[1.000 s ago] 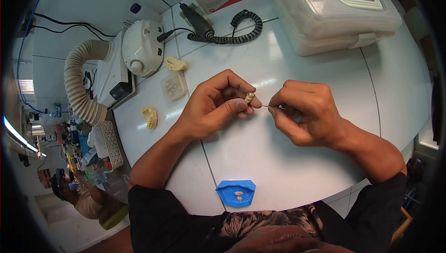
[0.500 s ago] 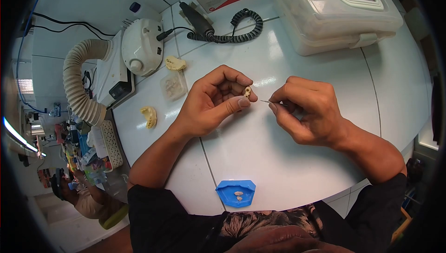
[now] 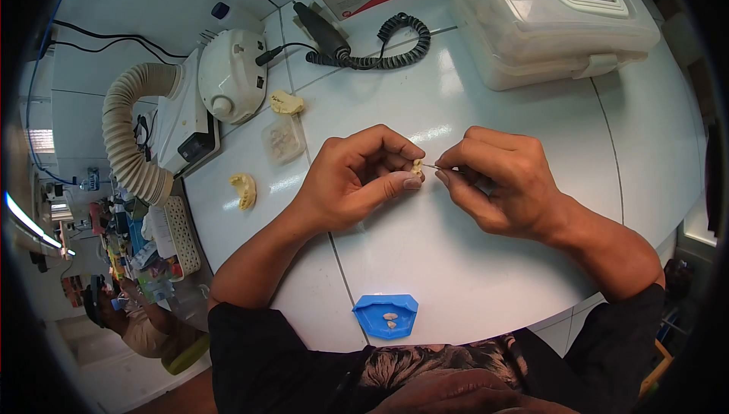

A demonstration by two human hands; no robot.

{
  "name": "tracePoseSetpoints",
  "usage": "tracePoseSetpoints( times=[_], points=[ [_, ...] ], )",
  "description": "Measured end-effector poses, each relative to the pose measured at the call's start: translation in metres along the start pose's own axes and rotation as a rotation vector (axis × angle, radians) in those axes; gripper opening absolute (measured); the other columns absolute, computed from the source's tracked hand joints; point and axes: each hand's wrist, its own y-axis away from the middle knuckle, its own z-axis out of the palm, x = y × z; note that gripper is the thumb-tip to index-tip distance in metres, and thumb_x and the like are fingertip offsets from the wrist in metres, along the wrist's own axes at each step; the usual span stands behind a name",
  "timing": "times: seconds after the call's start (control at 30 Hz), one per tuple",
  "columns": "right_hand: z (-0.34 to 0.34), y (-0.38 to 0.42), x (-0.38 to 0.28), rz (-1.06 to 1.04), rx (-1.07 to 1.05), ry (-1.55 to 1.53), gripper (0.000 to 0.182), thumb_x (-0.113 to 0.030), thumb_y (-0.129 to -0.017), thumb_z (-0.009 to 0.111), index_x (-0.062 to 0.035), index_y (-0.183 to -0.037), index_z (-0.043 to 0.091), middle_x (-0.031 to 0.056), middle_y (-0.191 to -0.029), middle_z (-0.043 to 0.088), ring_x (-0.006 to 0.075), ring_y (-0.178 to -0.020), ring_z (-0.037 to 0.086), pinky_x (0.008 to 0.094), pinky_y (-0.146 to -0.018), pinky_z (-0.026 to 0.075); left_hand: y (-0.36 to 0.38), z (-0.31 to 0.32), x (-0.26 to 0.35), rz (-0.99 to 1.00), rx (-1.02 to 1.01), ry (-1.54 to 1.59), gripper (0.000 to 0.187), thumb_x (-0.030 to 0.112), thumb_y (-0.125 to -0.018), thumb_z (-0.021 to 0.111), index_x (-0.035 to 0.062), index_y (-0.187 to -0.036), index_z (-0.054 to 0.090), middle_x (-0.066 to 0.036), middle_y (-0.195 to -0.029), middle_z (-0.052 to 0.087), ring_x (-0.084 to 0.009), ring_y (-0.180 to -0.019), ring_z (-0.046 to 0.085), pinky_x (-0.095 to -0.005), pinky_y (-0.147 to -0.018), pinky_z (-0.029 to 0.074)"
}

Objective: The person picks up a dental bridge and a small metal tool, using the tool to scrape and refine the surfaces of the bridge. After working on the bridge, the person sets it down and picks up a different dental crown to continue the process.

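My left hand [image 3: 345, 186] pinches a small yellowish tooth-shaped dental piece [image 3: 418, 169] between thumb and fingertips, above the middle of the white table. Facing it, my right hand [image 3: 505, 182] is closed around a thin pointed metal dental tool [image 3: 430, 166]. The tool's tip is at the dental piece and looks to touch it. Most of its handle is hidden by my fingers. Nearer my body, a blue tray [image 3: 402, 330] holds two small pale pieces [image 3: 390, 317].
Plaster dental casts [image 3: 243, 191] and a clear small box [image 3: 283, 140] lie left. Behind them stand a white control unit [image 3: 231, 76] and a ribbed hose [image 3: 125, 121]. A black handpiece [image 3: 323, 30] with coiled cord and a translucent case [image 3: 547, 23] are farther back. Another person [image 3: 144, 323] sits lower left.
My left hand has shifted right and slightly toward my body with the dental piece. The gap to the tool tip has closed. My right hand has barely moved.
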Motion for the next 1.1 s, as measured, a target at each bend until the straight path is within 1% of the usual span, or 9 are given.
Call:
tracePoseSetpoints(
  times=[0.13, 0.33, 0.57, 0.63, 0.73, 0.87, 0.97, 1.03, 1.1],
  points=[
    [0.0, 0.0, 0.0, -0.014, -0.009, 0.01, 0.011, 0.003, -0.086, 0.076, -0.0016, -0.094, 0.071, 0.0107, -0.081, 0.068, 0.0269, -0.064, 0.066, 0.0388, -0.058, 0.053, 0.0, 0.0, 0.0, 0.008, -0.01, -0.019, 0.026, 0.0, -0.103, 0.075, -0.0058, -0.127, 0.068, -0.01, -0.105, 0.079, -0.01, -0.091, 0.073, -0.026, -0.082, 0.059],
    [-0.001, 0.0, 0.0, -0.022, -0.019, 0.02, 0.012, 0.003, -0.085, 0.076, -0.0017, -0.095, 0.07, 0.0107, -0.082, 0.067, 0.0276, -0.065, 0.067, 0.0393, -0.059, 0.054, 0.0, 0.0, 0.004, 0.019, -0.006, -0.065, 0.026, 0.002, -0.102, 0.077, -0.0056, -0.126, 0.07, -0.007, -0.099, 0.076, -0.0098, -0.088, 0.073, -0.0254, -0.078, 0.059],
    [0.002, 0.001, 0.0, -0.047, 0.003, 0.056, 0.013, 0.004, -0.083, 0.076, -0.002, -0.091, 0.068, 0.0092, -0.078, 0.062, 0.0282, -0.064, 0.064, 0.0404, -0.059, 0.053, 0.001, 0.002, 0.001, 0.061, 0.001, -0.135, 0.023, 0.002, -0.098, 0.081, -0.0048, -0.118, 0.074, -0.005, -0.091, 0.076, -0.0074, -0.077, 0.071, -0.0233, -0.068, 0.055],
    [0.004, 0.001, -0.001, -0.095, 0.015, 0.097, 0.014, 0.005, -0.081, 0.077, -0.002, -0.09, 0.067, 0.0088, -0.077, 0.06, 0.028, -0.063, 0.063, 0.0409, -0.058, 0.052, 0.001, 0.006, 0.002, 0.052, 0.037, -0.134, 0.021, 0.002, -0.096, 0.083, -0.004, -0.115, 0.076, -0.004, -0.088, 0.076, -0.0065, -0.075, 0.07, -0.0228, -0.066, 0.053],
    [0.008, 0.003, 0.001, -0.135, 0.01, 0.128, 0.016, 0.005, -0.08, 0.077, -0.002, -0.087, 0.065, 0.0085, -0.075, 0.058, 0.0277, -0.063, 0.061, 0.0418, -0.057, 0.05, 0.001, 0.009, 0.006, 0.075, 0.036, -0.238, 0.02, 0.004, -0.094, 0.085, -0.003, -0.112, 0.078, -0.003, -0.085, 0.076, -0.006, -0.074, 0.07, -0.0226, -0.065, 0.053],
    [0.006, 0.003, -0.001, -0.132, -0.027, 0.144, 0.017, 0.006, -0.079, 0.077, -0.0021, -0.084, 0.062, 0.0084, -0.075, 0.057, 0.0275, -0.063, 0.061, 0.0426, -0.058, 0.05, 0.001, 0.011, 0.003, 0.08, 0.052, -0.253, 0.022, 0.005, -0.093, 0.087, -0.0025, -0.111, 0.079, -0.003, -0.084, 0.077, -0.006, -0.073, 0.07, -0.0226, -0.065, 0.053],
    [0.007, 0.001, -0.001, -0.131, 0.021, 0.112, 0.018, 0.005, -0.079, 0.077, -0.0023, -0.083, 0.061, 0.0082, -0.074, 0.056, 0.0275, -0.063, 0.06, 0.043, -0.057, 0.049, 0.0, 0.01, 0.004, 0.086, 0.055, -0.264, 0.022, 0.005, -0.093, 0.086, -0.0027, -0.111, 0.078, -0.003, -0.085, 0.078, -0.0063, -0.074, 0.07, -0.0225, -0.066, 0.054],
    [0.008, 0.002, 0.0, -0.134, 0.003, 0.115, 0.018, 0.005, -0.079, 0.077, -0.0023, -0.083, 0.061, 0.0083, -0.074, 0.056, 0.0279, -0.063, 0.061, 0.043, -0.057, 0.049, 0.0, 0.01, 0.004, 0.081, 0.052, -0.261, 0.022, 0.005, -0.092, 0.087, -0.0028, -0.111, 0.078, -0.004, -0.085, 0.078, -0.0064, -0.074, 0.071, -0.0225, -0.066, 0.054],
    [0.008, 0.002, 0.0, -0.13, -0.001, 0.11, 0.018, 0.005, -0.079, 0.077, -0.0023, -0.082, 0.061, 0.0084, -0.074, 0.057, 0.0283, -0.063, 0.061, 0.043, -0.057, 0.049, 0.001, 0.01, 0.005, 0.059, 0.046, -0.257, 0.023, 0.01, -0.093, 0.087, -0.0018, -0.11, 0.078, -0.005, -0.084, 0.078, -0.0098, -0.074, 0.073, -0.025, -0.069, 0.057]
  ],
)
